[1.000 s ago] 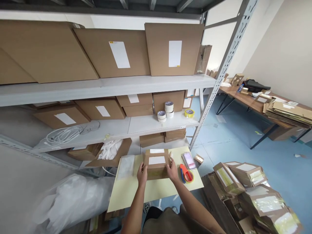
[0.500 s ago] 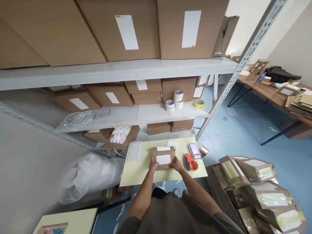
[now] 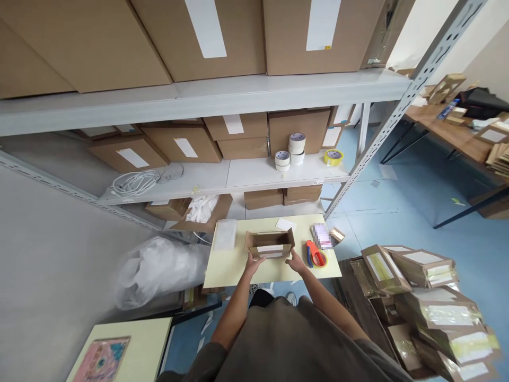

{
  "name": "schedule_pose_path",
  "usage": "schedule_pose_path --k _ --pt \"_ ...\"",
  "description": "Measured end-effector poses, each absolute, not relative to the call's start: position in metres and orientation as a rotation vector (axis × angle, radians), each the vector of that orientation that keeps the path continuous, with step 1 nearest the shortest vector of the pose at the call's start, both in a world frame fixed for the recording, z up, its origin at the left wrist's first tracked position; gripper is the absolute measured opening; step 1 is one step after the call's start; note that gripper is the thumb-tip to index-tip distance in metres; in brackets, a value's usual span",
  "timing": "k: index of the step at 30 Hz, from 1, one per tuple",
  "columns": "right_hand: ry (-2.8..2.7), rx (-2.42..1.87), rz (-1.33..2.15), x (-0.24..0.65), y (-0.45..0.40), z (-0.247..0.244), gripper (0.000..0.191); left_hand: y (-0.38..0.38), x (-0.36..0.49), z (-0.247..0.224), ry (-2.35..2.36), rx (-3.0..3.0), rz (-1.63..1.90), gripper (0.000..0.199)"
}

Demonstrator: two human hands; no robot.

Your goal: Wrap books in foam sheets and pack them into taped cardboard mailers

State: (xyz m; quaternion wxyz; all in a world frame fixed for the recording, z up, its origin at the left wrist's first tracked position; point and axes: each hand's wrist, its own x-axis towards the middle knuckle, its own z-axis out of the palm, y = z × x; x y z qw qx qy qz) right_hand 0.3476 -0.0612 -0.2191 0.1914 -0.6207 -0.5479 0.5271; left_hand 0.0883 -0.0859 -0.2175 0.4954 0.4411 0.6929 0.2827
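An open-topped cardboard box with white labels on its near wall stands on the pale yellow tabletop. Its brown inside shows from above. My left hand grips the near left corner, its thumb along the front wall. At the near right corner, my right hand holds the same box; some of its fingers are hidden. Right of the box lie a red-and-blue tape dispenser with yellow tape and a blurred, phone-like item. White paper lies behind the box, and a translucent packet to its left.
A metal shelf rack with large cartons stands ahead, tape rolls on its middle shelf. Taped parcels are piled at right. A white plastic bag bulges at left. Another table stands at lower left.
The box was lying with its labelled face up; now it is tipped upright with its open top showing. Both hands have shifted to its near lower corners. The camera view has shifted slightly.
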Motion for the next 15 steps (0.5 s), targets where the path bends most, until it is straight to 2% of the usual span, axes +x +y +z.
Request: schedule_pose_path --k 2,5,7,9,11,13,15 --pt "-1.486 -1.67 1.47 0.349 -0.066 -0.228 0.082 -0.091 0.089 -0.221 1.7 0.948 0.798 0.081" --pt "-1.42 -1.531 1.335 0.356 -0.066 -0.227 0.084 -0.097 0.085 -0.213 1.825 0.893 0.987 0.099" --pt "-1.401 -1.511 1.193 0.361 -0.061 -0.217 0.084 -0.096 0.079 -0.2 1.976 0.991 1.113 0.1" --pt "-1.4 -1.515 1.027 0.363 -0.054 -0.203 0.077 -0.091 0.073 -0.185 2.093 1.18 1.204 0.076" --pt "-1.45 -1.472 0.91 0.362 -0.046 -0.191 0.061 -0.082 0.069 -0.172 2.1 1.379 1.175 0.048" --pt "-1.563 -1.394 0.903 0.357 -0.038 -0.184 0.044 -0.07 0.068 -0.166 2.004 1.534 1.012 0.037" --pt "-1.706 -1.364 0.956 0.353 -0.032 -0.184 0.038 -0.061 0.069 -0.167 1.895 1.655 0.815 0.033"
